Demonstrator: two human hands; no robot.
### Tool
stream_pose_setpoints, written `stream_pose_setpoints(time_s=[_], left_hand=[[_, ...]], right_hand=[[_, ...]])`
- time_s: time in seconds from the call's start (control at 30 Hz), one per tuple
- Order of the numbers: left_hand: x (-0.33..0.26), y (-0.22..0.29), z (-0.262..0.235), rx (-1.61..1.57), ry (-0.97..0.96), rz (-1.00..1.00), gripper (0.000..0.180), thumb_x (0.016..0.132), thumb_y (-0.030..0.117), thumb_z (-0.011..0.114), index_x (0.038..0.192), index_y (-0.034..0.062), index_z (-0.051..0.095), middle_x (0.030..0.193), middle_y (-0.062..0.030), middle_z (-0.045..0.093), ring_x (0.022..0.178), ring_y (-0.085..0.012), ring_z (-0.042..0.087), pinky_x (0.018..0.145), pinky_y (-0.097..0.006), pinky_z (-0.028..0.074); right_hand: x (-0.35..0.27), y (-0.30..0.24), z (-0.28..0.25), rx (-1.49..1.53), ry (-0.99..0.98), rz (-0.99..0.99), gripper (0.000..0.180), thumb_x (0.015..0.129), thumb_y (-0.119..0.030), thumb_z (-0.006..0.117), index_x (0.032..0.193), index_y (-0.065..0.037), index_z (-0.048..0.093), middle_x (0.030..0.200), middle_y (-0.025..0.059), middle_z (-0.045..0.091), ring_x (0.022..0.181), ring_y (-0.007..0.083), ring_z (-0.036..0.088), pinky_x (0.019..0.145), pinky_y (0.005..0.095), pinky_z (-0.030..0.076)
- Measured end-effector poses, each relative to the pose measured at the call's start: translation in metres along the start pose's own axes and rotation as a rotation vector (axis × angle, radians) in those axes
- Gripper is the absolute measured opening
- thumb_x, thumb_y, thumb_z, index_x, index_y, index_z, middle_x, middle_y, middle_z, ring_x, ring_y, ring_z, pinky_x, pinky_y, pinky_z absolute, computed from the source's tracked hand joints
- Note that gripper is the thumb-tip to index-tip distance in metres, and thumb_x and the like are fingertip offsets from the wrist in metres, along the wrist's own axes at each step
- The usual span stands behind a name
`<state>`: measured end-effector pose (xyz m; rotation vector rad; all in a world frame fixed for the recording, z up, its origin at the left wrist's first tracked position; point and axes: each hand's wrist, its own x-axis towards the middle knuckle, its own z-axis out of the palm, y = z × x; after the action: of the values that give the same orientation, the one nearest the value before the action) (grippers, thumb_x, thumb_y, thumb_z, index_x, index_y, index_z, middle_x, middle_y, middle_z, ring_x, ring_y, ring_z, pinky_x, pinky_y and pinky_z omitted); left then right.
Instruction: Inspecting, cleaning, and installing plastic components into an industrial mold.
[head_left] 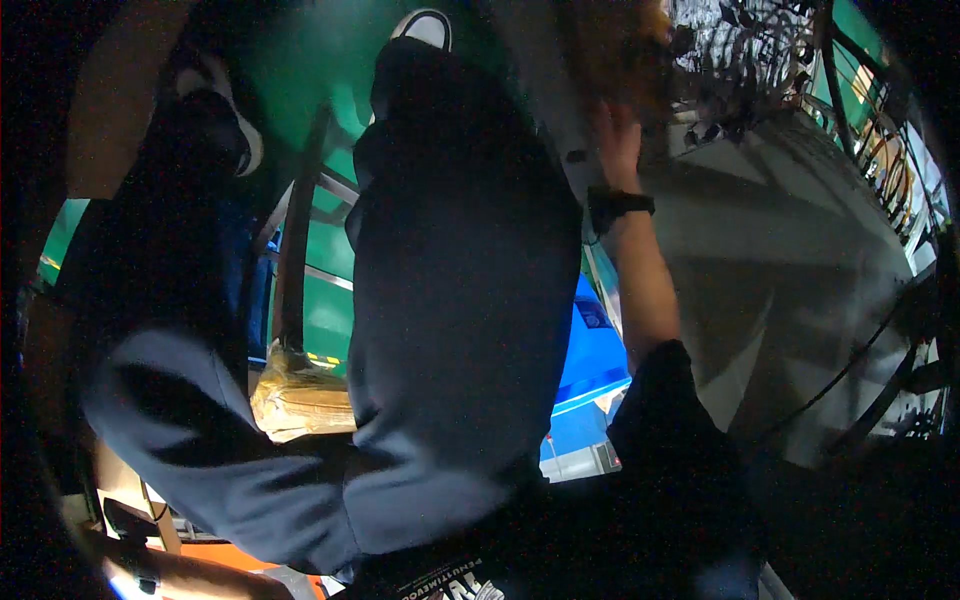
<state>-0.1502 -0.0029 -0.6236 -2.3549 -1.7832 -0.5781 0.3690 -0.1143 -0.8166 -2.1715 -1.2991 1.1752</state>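
My right hand [615, 135] is stretched out ahead, with a black wristband [620, 205] on the wrist and a dark sleeve at the upper arm. Its fingers reach up to a blurred brown thing [620, 50] at the edge of a pale grey surface [780, 240]. The picture is too dark and blurred to show whether the fingers grip it. My legs in dark trousers [460, 300] fill the middle, and my dark shoes with white soles [425, 30] stand on the green floor. My left hand does not show clearly anywhere.
A wrapped tan parcel [300, 400] lies between my legs by a metal frame [300, 230]. A blue bin [590, 360] sits under my right arm. Dark cables and railings [870, 130] run at the far right. Orange and wooden things [140, 500] are at lower left.
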Motion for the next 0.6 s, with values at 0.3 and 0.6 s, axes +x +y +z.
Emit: stream_pose_setpoints(time_s=[0.3,0.6], left_hand=[[0.0,-0.009,-0.001,0.009,0.005,-0.005,0.032,0.091,0.023,0.06,0.071,-0.0017,0.059,0.061,-0.0084,0.057,0.054,-0.0162,0.05,0.055,-0.033,0.043],[-0.001,-0.024,-0.005,0.034,0.0,-0.013,0.031,0.091,0.022,0.06,0.071,-0.0017,0.059,0.062,-0.0086,0.058,0.055,-0.0161,0.051,0.055,-0.033,0.044]], right_hand=[[0.161,-0.055,0.036,-0.496,-0.114,-0.628,0.016,0.094,-0.02,0.054,0.102,-0.006,0.056,0.084,0.0025,0.058,0.068,0.0117,0.054,0.059,0.0241,0.043],[0.283,-0.097,0.071,-0.003,-0.308,-0.21,0.031,0.098,-0.016,0.041,0.121,-0.002,0.054,0.115,0.0121,0.058,0.104,0.0282,0.055,0.084,0.0388,0.048]])
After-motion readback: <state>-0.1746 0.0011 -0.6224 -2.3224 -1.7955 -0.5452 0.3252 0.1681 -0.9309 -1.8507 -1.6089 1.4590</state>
